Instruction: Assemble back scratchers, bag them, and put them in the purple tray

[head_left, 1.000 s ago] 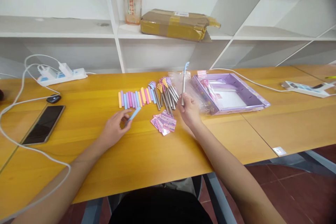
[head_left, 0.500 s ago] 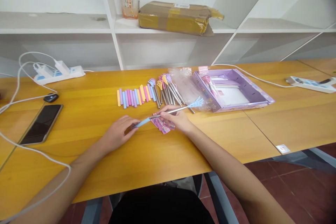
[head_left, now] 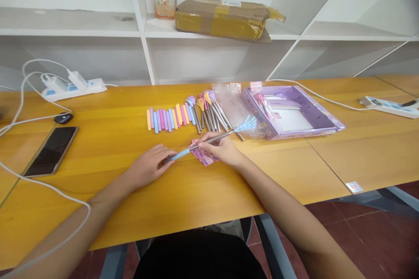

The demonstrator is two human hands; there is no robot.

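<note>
My left hand [head_left: 153,165] is closed around the far end of a light blue handle sleeve [head_left: 182,154]. The sleeve sits at the end of the metal rod of a back scratcher [head_left: 216,138], whose blue hand-shaped head [head_left: 247,124] points right. Thumb and fingers of my right hand [head_left: 220,149] pinch that rod. Under the right hand lie pink printed cards [head_left: 203,157], partly covered. Behind the hands is a row of coloured handle sleeves [head_left: 169,119]. Beside it lies a pile of metal-rod back scratchers [head_left: 212,111] with purple, yellow, blue and pink heads.
A purple box [head_left: 294,111] and clear plastic bags [head_left: 229,96] lie at the back right. A phone [head_left: 52,150], a white cable [head_left: 49,189] and a power strip [head_left: 73,89] are at left. Another power strip [head_left: 391,107] lies far right. Shelves hold a taped carton [head_left: 225,19].
The rod and blue sleeve are still held end to end between both hands, with only a slight shift. The view has tilted a little downward.
</note>
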